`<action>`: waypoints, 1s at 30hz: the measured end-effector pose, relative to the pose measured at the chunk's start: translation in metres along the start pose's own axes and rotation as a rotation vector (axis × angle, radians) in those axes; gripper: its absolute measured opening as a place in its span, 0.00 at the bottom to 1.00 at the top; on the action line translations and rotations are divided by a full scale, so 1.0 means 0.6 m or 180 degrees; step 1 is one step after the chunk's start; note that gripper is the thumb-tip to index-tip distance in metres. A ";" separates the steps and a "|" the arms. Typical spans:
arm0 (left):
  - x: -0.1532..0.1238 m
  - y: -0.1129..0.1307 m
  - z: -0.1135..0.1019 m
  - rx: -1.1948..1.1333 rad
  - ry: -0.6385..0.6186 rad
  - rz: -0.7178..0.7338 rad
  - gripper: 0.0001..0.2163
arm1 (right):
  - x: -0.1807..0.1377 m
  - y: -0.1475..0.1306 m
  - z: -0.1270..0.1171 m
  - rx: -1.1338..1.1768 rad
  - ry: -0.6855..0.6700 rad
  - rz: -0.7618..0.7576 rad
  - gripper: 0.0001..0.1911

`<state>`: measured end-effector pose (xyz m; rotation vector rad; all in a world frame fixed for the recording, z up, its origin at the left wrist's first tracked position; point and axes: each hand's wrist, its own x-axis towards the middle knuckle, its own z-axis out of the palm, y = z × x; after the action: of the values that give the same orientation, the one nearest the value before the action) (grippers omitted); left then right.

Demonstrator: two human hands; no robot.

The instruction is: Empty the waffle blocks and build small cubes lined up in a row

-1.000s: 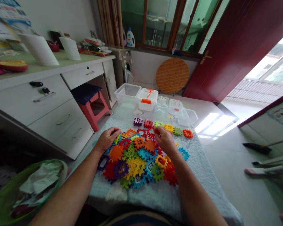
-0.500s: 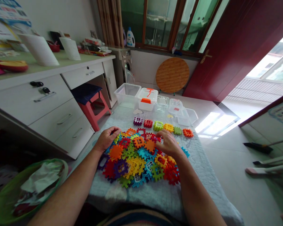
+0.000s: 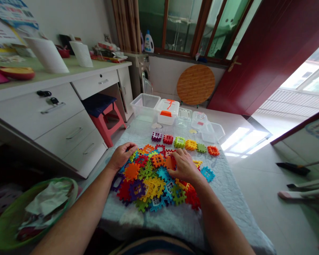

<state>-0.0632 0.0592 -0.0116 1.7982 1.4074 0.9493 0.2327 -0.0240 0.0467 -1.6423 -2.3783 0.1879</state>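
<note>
Blue-grey cloth (image 3: 228,212) is supporting the tile pile (image 3: 154,187). Your right hand (image 3: 185,165), thumb and fingers parted, is resting beside the orange tile (image 3: 169,163) immediately to its left; your left hand (image 3: 121,156), farther off, is lying loosely curled, contents indeterminable.

No text is legible; the wall poster (image 3: 14,12) and sheet below (image 3: 0,30) seem printed, but blurred.

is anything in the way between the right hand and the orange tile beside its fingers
Nothing visible is: the right hand reaches right up to the orange interlocking tile, overlapping its right edge in this view. Whether they touch is unclear. Other coloured tiles lie around it.
</note>
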 end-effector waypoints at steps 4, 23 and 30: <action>-0.001 0.000 0.000 0.0000 -0.0034 0.0011 0.19 | 0.001 -0.004 -0.004 0.0008 -0.0064 -0.0020 0.17; 0.000 0.001 0.001 0.0062 -0.0068 0.0126 0.17 | 0.007 -0.020 -0.015 -0.0212 -0.0202 0.0093 0.13; 0.000 0.000 0.000 0.0082 -0.0077 0.0125 0.17 | 0.013 -0.025 -0.009 -0.0473 -0.0055 0.0027 0.09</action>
<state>-0.0630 0.0591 -0.0116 1.8564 1.3798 0.9302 0.2182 -0.0223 0.0562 -1.7215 -2.4514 0.0275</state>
